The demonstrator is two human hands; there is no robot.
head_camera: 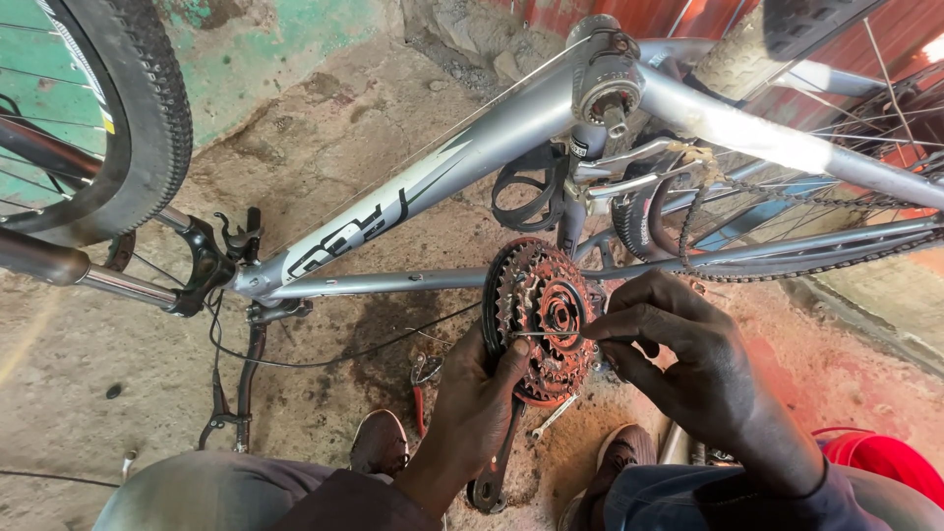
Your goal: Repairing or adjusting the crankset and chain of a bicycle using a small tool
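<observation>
A silver bike frame (511,138) lay upside down across the floor (324,128), running from nine o'clock to three o'clock. Its down tube carried a long decal (344,236) of black and white block shapes, slanting up toward one o'clock. A black tyre (147,108) filled the ten o'clock corner, and a second wheel (787,206) with a loose chain (708,197) sat at two o'clock. An empty black bottle cage (526,192) hung off the frame near the centre. A red container (880,457) showed at four o'clock; its contents could not be seen.

Just below centre, the rusty crankset (536,315) stood upright on its edge, its black crank arm (497,462) pointing down to six o'clock. The left hand (477,403) came up from six o'clock, its grip wrapped around the lower rim of the chainrings. The right hand (688,364) reached in from four o'clock, its grip pinching a thin metal tool (546,335) held level across the crankset's hub. A small spanner (553,416) lay on the floor just under the crankset. Red-handled pliers (421,388) lay at seven o'clock of it, beside a shoe (379,442).
</observation>
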